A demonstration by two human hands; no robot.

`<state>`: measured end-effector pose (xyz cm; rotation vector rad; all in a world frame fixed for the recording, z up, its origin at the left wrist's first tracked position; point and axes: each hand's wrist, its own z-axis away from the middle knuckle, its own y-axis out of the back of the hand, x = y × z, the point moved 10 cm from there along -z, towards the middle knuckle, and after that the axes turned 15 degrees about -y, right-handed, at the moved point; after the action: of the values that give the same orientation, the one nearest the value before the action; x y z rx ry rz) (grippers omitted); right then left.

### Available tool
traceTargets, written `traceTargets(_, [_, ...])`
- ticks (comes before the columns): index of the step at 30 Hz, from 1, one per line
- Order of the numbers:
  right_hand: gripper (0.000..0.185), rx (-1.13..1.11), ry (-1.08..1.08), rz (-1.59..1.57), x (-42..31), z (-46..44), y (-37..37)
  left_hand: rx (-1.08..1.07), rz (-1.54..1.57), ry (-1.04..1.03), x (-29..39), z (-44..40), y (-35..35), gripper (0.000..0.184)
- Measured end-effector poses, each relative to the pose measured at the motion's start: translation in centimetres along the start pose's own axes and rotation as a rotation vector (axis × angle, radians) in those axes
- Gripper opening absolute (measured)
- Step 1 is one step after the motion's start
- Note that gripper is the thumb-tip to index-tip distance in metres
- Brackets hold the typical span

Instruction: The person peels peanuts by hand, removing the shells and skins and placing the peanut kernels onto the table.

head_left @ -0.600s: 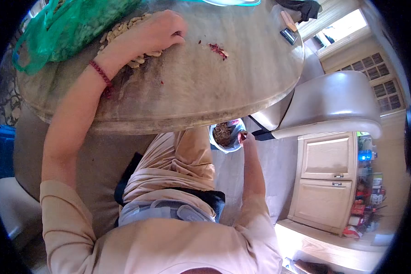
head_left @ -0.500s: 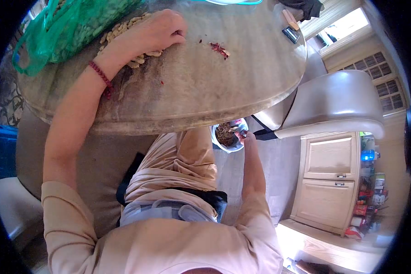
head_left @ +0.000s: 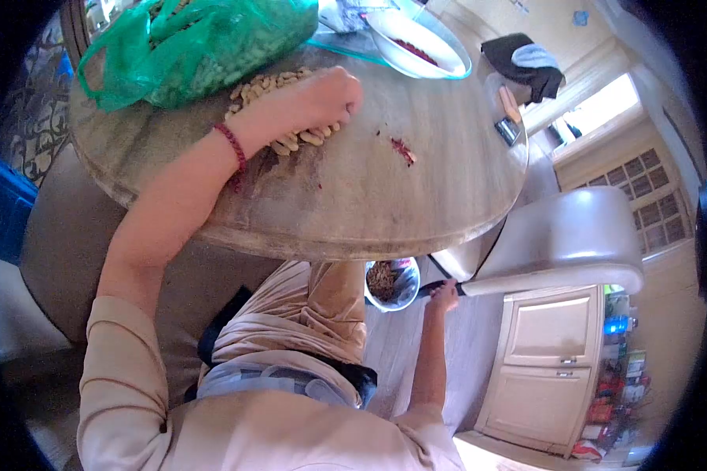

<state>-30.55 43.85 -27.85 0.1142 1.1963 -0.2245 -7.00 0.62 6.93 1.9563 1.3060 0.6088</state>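
My left hand [head_left: 335, 96] is curled beside the peanuts [head_left: 286, 144] on the surface [head_left: 353, 200]; my right hand [head_left: 445, 295], near the bucket [head_left: 399, 304], I cannot tell.

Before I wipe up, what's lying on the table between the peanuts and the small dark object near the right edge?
In the head view, a small cluster of reddish scraps lies between the peanuts and the small dark object.
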Motion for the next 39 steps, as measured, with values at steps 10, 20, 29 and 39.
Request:
traceTargets(10, [0.018, -0.535, 0.812, 0.141, -24.1, 22.2, -12.2, 0.068, 0.092, 0.146, -2.1, 1.0, 0.2, 0.004])
traceTargets(20, [0.065, -0.633, 1.172, 1.103, -18.9, 30.3, -29.2, 0.448, 0.063, 0.035, 2.2, 0.2, 6.2, 0.004])
traceTargets(29, [0.060, -0.727, 1.248, 1.170, -17.6, 32.8, -34.9, 0.419, 0.444, 0.335, -4.0, 0.6, 0.4, 0.017])
traceTargets(39, [0.032, -0.779, 1.166, 0.576, -21.9, 31.8, -35.9, 0.509, 0.855, 0.563, -5.8, 2.0, -2.0, 0.027])
